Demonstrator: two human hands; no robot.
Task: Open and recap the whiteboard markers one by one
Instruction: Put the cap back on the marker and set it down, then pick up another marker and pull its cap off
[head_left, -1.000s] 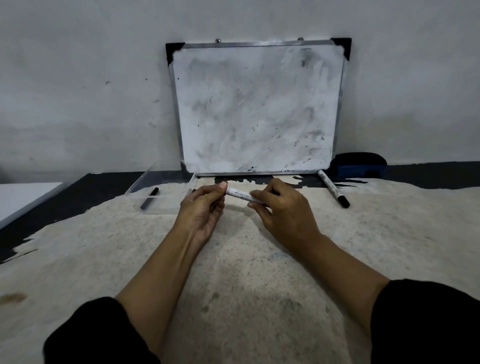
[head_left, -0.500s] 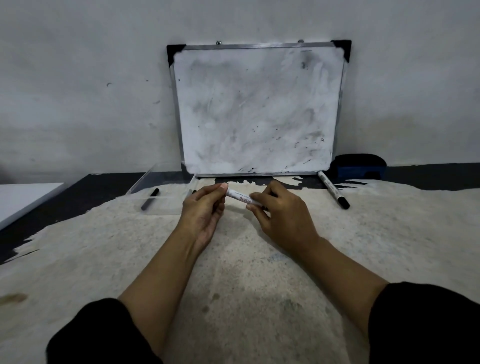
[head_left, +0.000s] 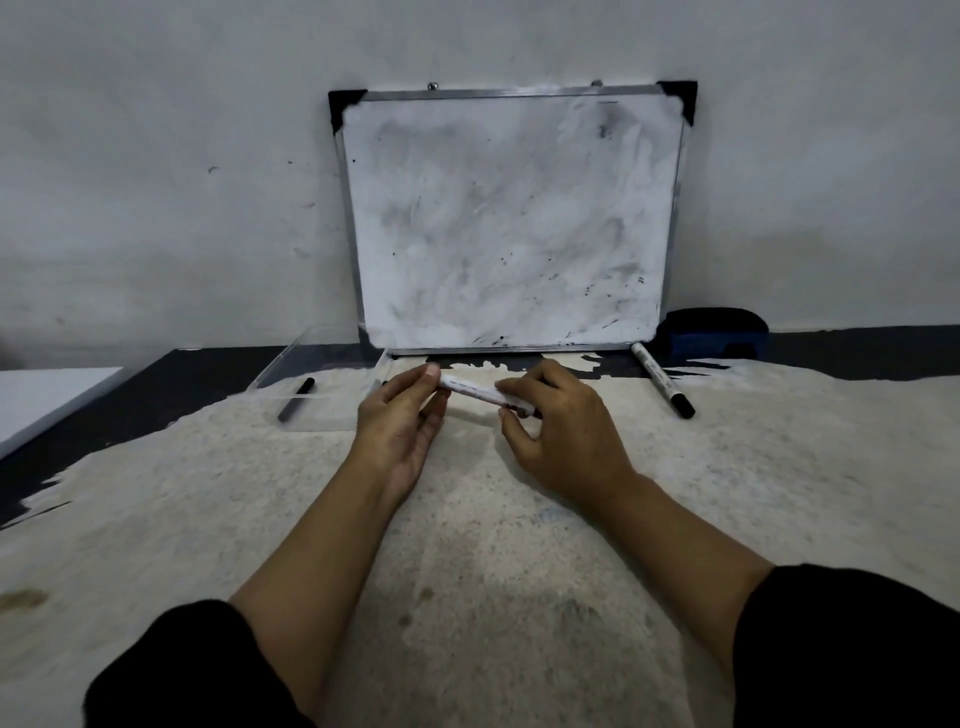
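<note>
Both hands hold one white whiteboard marker (head_left: 475, 391) just above the table, in front of the board. My left hand (head_left: 400, 415) pinches the marker's left end with thumb and fingertips. My right hand (head_left: 558, 423) grips its right end, where a dark cap tip peeks out under the fingers. A second white marker with a black cap (head_left: 662, 379) lies on the table to the right. A black marker (head_left: 296, 399) lies in a clear tray (head_left: 291, 358) to the left.
A smudged whiteboard (head_left: 511, 218) leans on the wall behind the hands. A dark blue eraser (head_left: 711, 332) sits at its right foot. A white slab (head_left: 41, 400) lies at the far left. The table top is worn and pale.
The marker's right end has dipped a little and more of its barrel shows between the hands. Both hands stay in nearly the same spot.
</note>
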